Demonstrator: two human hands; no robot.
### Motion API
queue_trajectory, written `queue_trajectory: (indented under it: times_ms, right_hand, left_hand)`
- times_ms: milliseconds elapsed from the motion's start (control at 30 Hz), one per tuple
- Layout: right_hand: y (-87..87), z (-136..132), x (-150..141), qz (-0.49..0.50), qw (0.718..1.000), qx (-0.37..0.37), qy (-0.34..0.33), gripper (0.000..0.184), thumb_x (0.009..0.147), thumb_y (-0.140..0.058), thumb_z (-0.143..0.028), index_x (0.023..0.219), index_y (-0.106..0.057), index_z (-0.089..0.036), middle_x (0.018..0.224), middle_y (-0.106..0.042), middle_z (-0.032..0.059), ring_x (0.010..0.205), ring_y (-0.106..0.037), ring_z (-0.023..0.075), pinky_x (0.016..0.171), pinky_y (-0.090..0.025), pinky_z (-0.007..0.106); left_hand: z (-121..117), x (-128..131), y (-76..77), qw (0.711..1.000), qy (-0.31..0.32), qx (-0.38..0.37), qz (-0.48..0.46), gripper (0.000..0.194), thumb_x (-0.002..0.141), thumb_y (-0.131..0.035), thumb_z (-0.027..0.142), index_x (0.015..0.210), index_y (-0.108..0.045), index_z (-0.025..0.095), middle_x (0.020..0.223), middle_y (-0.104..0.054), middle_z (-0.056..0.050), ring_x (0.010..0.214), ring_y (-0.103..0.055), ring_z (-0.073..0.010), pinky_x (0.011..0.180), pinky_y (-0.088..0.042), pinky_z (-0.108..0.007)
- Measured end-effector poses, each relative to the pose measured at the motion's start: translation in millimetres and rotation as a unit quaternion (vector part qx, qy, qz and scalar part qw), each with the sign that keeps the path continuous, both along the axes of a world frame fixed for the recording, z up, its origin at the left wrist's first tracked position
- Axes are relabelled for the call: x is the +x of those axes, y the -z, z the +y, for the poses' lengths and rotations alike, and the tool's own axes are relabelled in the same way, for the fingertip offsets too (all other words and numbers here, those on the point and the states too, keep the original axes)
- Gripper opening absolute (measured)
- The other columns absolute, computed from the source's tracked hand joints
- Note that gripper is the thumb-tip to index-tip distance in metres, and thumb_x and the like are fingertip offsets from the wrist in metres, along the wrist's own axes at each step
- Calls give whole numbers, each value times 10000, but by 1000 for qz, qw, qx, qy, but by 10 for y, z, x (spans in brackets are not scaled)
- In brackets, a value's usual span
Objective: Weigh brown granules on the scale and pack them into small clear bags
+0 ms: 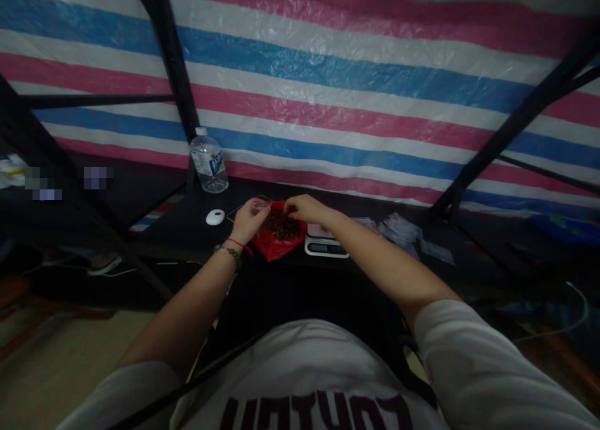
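Observation:
A red plastic bag point(272, 245) lies open on the dark table point(187, 230), filled with small dark brown pieces point(282, 225). My left hand point(249, 219) is curled at the bag's left edge, holding what looks like a small clear bag point(255, 204). My right hand point(302, 208) hovers over the brown pieces with fingers pinched together; what they hold is too small to make out. A small digital scale point(323, 242) stands just right of the red bag, under my right forearm.
A clear water bottle point(209, 162) stands at the back left, with a white mouse point(215, 217) in front of it. Several small clear bags point(403, 230) lie right of the scale. Black metal frame bars point(169, 49) rise against a striped tarp wall point(356, 74).

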State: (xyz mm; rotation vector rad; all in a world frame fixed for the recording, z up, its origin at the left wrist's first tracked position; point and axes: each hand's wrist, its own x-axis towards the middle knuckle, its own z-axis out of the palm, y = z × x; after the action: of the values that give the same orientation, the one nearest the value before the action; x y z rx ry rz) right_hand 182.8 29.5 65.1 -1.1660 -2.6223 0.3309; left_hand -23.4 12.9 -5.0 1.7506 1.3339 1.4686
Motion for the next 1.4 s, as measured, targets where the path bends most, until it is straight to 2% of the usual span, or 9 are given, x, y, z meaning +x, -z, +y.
queue_trajectory:
  times_ms: [133, 267, 400, 600, 733, 933, 1133, 1267, 1400]
  right_hand:
    - [88, -13, -317, 2, 999, -12, -35, 241, 736, -605, -51, 932, -710, -146, 908, -714, 43, 820, -633, 147, 722, -430, 223]
    - [47, -10, -350, 8, 999, -42, -27, 264, 726, -589, -40, 935, -706, -152, 871, -711, 24, 765, -627, 127, 694, -429, 209]
    - [-52, 61, -93, 17, 998, -56, -2, 235, 733, -607, -75, 936, -697, -153, 868, -705, 16, 734, -626, 115, 674, -434, 201]
    - [-111, 90, 583, -45, 992, -24, 115, 269, 703, -631, -46, 945, -681, -152, 887, -712, 33, 754, -634, 129, 634, -421, 192]
    - [-75, 29, 873, -85, 989, -13, 118, 265, 714, -611, -52, 945, -689, -154, 869, -715, 38, 728, -630, 131, 619, -413, 195]
    - [-9, -22, 988, -97, 991, -19, 89, 242, 711, -648, -96, 939, -701, -160, 870, -716, 36, 753, -637, 147, 649, -430, 207]
    - [21, -36, 1030, -60, 994, -28, 88, 260, 717, -652, -101, 959, -709, -179, 909, -724, 35, 806, -655, 159, 714, -464, 219]
    - [46, 73, 1156, 1, 995, -52, 87, 240, 772, -596, -112, 973, -706, -179, 930, -729, 37, 807, -661, 145, 728, -478, 222]
    - [127, 226, 1313, 40, 990, -30, 132, 266, 788, -572, -111, 1013, -705, -160, 965, -727, 58, 815, -651, 137, 762, -486, 236]
  left_hand:
    - [18, -32, -6, 1000, -10, -3, -6, 333, 750, -624, 448, 928, -631, 166, 903, -683, -57, 817, -622, -187, 772, -485, -306]
    - [26, -34, -20, 1000, -11, -3, -15, 339, 742, -627, 450, 926, -630, 166, 908, -684, -59, 826, -624, -190, 784, -486, -313]
    - [10, -22, -37, 1000, -11, -2, -19, 352, 750, -625, 459, 946, -625, 166, 915, -687, -60, 833, -627, -191, 800, -485, -318]
    - [-44, 0, -75, 1000, -18, -8, 3, 323, 757, -625, 456, 898, -643, 166, 862, -683, -51, 793, -620, -189, 770, -485, -314]
    - [-73, 12, -96, 1000, -12, -11, 5, 318, 760, -622, 453, 899, -647, 168, 861, -686, -51, 800, -621, -190, 779, -485, -313]
    - [-84, 20, -88, 1000, -20, -13, 12, 312, 760, -620, 446, 904, -645, 170, 862, -686, -51, 799, -620, -191, 782, -486, -316]
    - [-55, 6, -70, 1000, -17, -12, 20, 313, 760, -622, 456, 896, -648, 176, 880, -688, -54, 816, -620, -195, 780, -486, -310]
    - [-41, -7, -67, 999, -22, -21, 24, 320, 757, -625, 461, 897, -651, 175, 888, -689, -56, 821, -623, -197, 779, -487, -311]
    - [-38, -8, -62, 999, -26, -21, 22, 312, 758, -620, 448, 904, -648, 174, 900, -689, -54, 825, -622, -193, 788, -487, -312]
